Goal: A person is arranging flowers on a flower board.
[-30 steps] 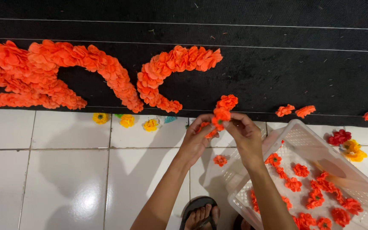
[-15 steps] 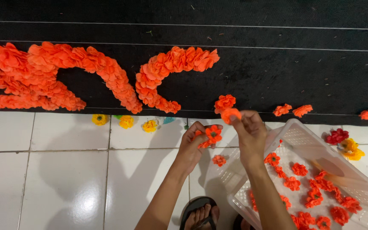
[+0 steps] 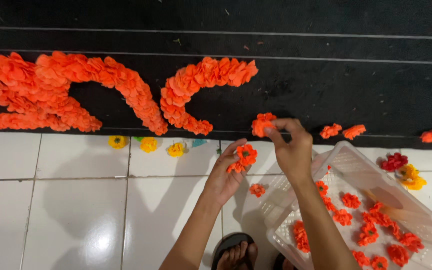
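- Orange garlands [image 3: 76, 90] lie curved on the black mat [image 3: 351, 80].
- Three yellow flowers [image 3: 148, 145] sit on the white tiles [image 3: 76, 200].
- Left hand [image 3: 226, 175] pinches an orange flower [image 3: 245, 156] above the tiles.
- Right hand [image 3: 291, 150] pinches another bloom [image 3: 262, 124] at the mat's edge.
- Clear basket [image 3: 346, 157] holds more orange flowers, far right.
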